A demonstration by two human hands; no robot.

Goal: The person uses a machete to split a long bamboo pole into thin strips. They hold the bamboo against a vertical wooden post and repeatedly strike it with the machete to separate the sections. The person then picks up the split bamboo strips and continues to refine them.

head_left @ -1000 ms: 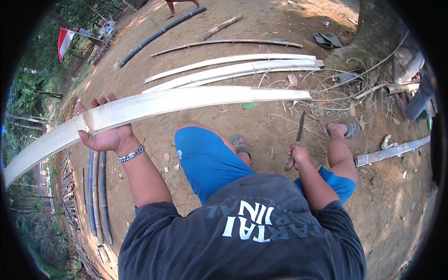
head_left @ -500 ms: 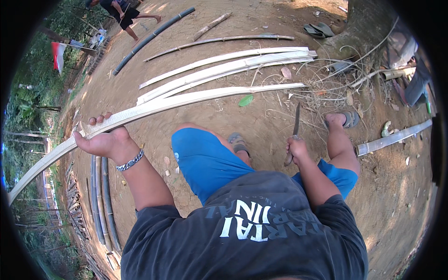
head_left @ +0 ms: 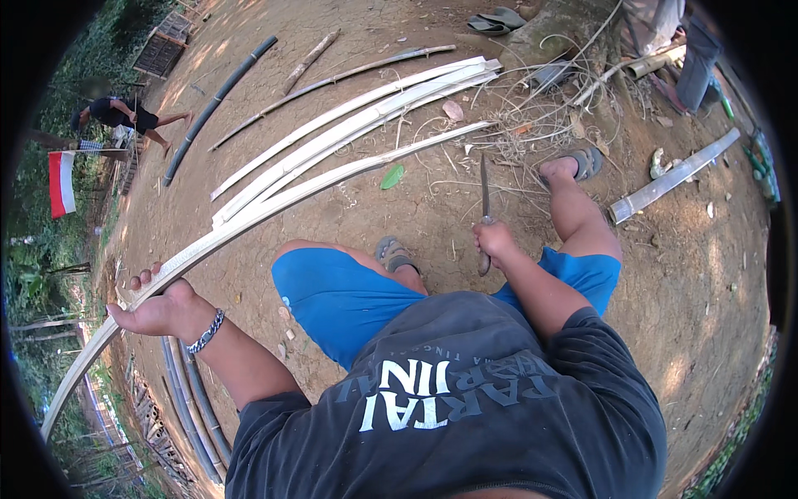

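My left hand (head_left: 162, 301) is closed around a long, pale bamboo strip (head_left: 249, 214), its fingertips curling over the far edge. The strip runs from the lower left up to the right, where its thin end reaches a heap of shavings. In my right hand (head_left: 496, 241) is the handle of a knife (head_left: 485, 190), its narrow dark blade pointing away from me. The blade is apart from the strip. Just beyond the held strip, several split bamboo strips (head_left: 349, 125) lie side by side on the ground.
Curly shavings (head_left: 540, 116) gather by a tree trunk (head_left: 573, 33) at the far right. A dark bamboo pole (head_left: 218, 108) lies at the far left, near another person (head_left: 125, 115). Bamboo poles (head_left: 193, 399) lie at my left, a split bamboo piece (head_left: 675, 176) at my right.
My view has turned, so the ground things sit further left. Both hands keep their holds on the strip and the knife. The other person has moved further left in view.
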